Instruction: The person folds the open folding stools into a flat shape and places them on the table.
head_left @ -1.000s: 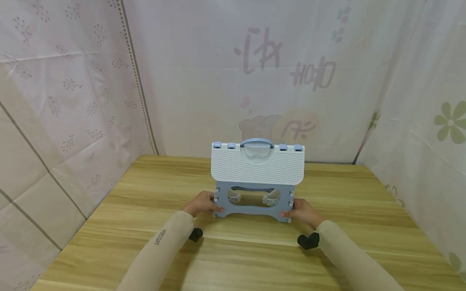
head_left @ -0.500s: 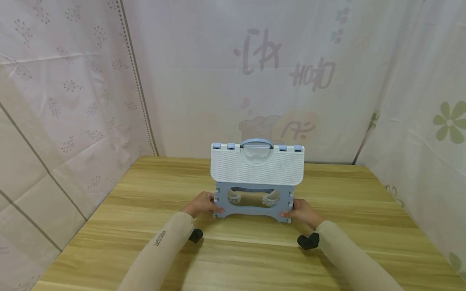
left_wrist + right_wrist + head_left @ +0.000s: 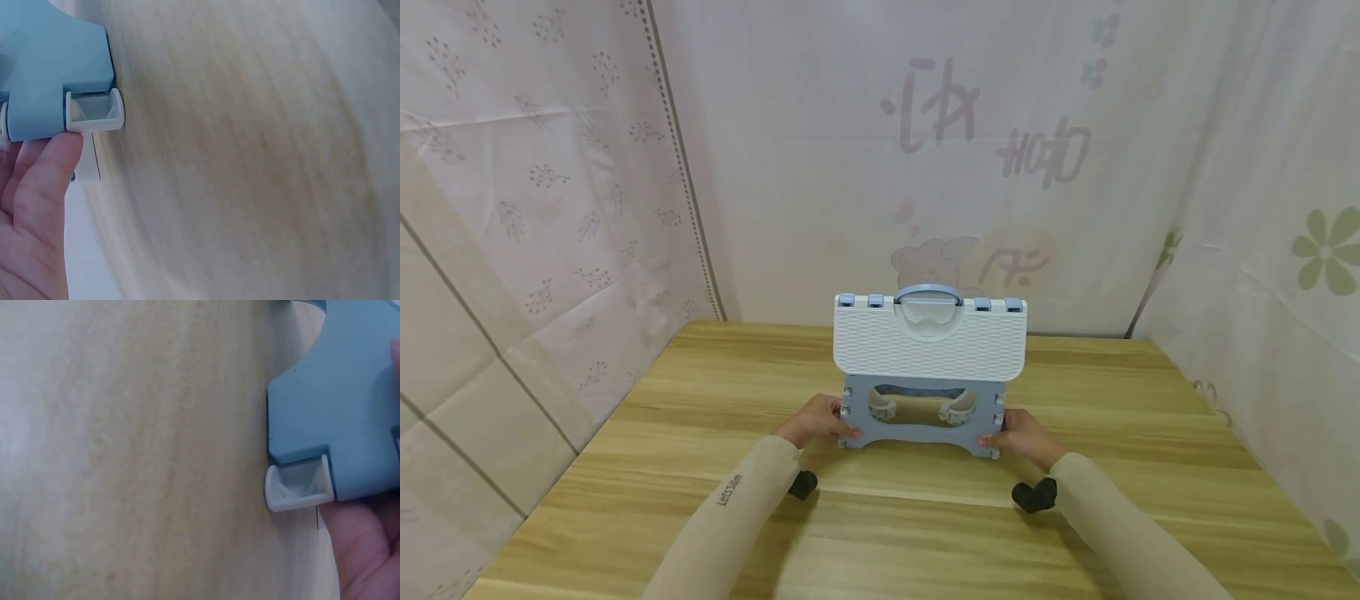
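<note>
Two hands on one white-and-pale-blue folding plastic step stool (image 3: 929, 360)

The stool stands upright on the wood-grain worktop (image 3: 737, 542), centred in front of you, with its white ribbed top panel (image 3: 880, 342) sloping down towards you and its flat pale-blue leg panel (image 3: 917, 433) facing you below. Whether the far half of the top slopes away too is hidden from you.

Expect something light and stiff: the moulded plastic should hardly flex, though it will likely swing at its hinges if you push unevenly. The smooth blue face may be a little slippery, while the ribs above should give more bite. It does not look fragile. For lifting, the curved blue handle (image 3: 929, 291) at the top edge seems the natural hold; for steadying, the lower sides that you have now look sound. Mind your fingertips near the small white plastic hinge blocks (image 3: 299, 487), which could pinch.

Your left hand (image 3: 815, 421) grips the panel's left edge, thumb across the front and fingers behind. Your right hand (image 3: 1028, 437) mirrors it on the other edge; its fingers are mostly hidden. Both forearms, in beige sleeves (image 3: 730, 508), reach forward and angle inwards, wrists low near the worktop
</note>
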